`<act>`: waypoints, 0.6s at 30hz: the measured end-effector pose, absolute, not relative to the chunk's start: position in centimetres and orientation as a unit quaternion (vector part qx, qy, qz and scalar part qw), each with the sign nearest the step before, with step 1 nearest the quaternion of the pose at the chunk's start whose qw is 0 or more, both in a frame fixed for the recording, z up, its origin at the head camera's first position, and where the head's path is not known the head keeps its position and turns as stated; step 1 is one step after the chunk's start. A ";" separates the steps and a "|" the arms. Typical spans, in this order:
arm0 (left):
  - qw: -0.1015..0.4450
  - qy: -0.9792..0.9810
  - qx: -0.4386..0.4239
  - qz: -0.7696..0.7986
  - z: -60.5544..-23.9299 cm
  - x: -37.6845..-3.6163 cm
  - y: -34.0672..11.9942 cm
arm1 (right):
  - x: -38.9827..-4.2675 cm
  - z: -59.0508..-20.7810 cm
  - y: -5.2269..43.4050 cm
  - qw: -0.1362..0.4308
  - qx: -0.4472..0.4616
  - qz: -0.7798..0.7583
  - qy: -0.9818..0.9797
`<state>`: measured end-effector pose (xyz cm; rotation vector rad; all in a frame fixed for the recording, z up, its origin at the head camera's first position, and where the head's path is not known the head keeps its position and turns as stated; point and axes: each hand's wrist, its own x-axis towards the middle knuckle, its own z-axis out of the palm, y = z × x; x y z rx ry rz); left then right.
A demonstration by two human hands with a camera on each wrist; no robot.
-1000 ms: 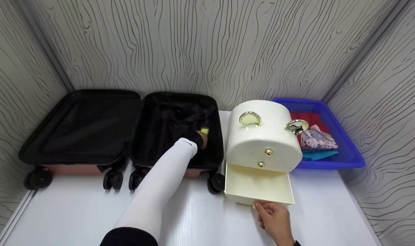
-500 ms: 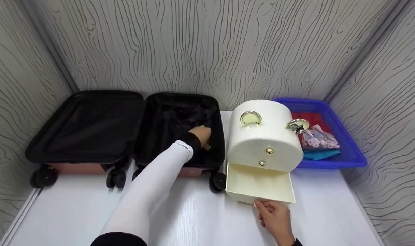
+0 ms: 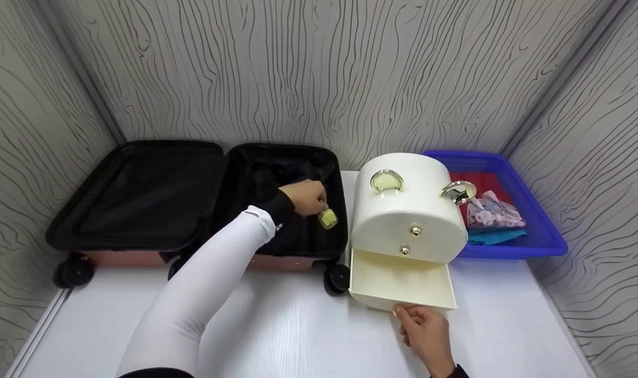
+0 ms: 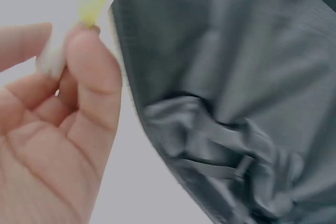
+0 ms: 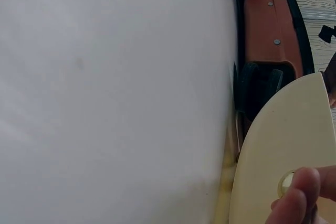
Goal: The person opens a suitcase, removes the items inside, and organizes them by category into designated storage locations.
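My left hand [image 3: 308,197] hovers over the right half of an open black-lined suitcase [image 3: 140,194]. It pinches a small yellow-green bottle [image 3: 328,218] by its top. In the left wrist view the fingertips [image 4: 86,51] hold a whitish cap with the yellow bottle [image 4: 97,1] beyond them, above the dark lining [image 4: 226,77]. My right hand [image 3: 424,328] pinches the knob on the front of a cream drawer [image 3: 403,281], pulled out of a round cream box [image 3: 408,210]. The right wrist view shows the drawer front [image 5: 283,145] and a fingertip [image 5: 299,192] over the knob.
A blue basket [image 3: 539,231] with red, teal and patterned pieces stands right of the box, against the wall. The suitcase has a pink shell and black wheels [image 3: 336,277] at its near edge. Everything stands on a white table [image 3: 298,336] closed in by grey-veined walls.
My left hand has risen from deep in the suitcase's right half, and the yellow bottle now hangs from its fingers. My right hand stays on the drawer front.
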<state>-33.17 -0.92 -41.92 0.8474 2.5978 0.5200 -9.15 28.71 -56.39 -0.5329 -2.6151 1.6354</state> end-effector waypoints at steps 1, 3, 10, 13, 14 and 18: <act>0.187 0.911 0.309 0.201 -41.1 -32.6 -0.9 | -9.2 -56.4 28.7 0.008 -0.169 0.523 -0.835; 0.211 0.891 0.328 0.233 -40.0 -31.7 -0.6 | -9.2 -56.6 28.8 0.012 -0.166 0.526 -0.834; 0.231 0.836 0.444 0.223 -39.5 -27.4 3.0 | -9.0 -56.9 28.8 0.010 -0.174 0.530 -0.830; 0.162 0.841 0.489 0.166 -40.0 -25.3 5.1 | -8.9 -57.0 28.8 0.007 -0.175 0.533 -0.828; 0.137 0.846 0.495 0.144 -40.2 -24.6 5.8 | -8.9 -57.0 28.8 0.007 -0.175 0.534 -0.827; 0.064 0.868 0.488 0.059 -41.2 -22.4 8.3 | -8.9 -56.9 28.8 0.012 -0.172 0.539 -0.824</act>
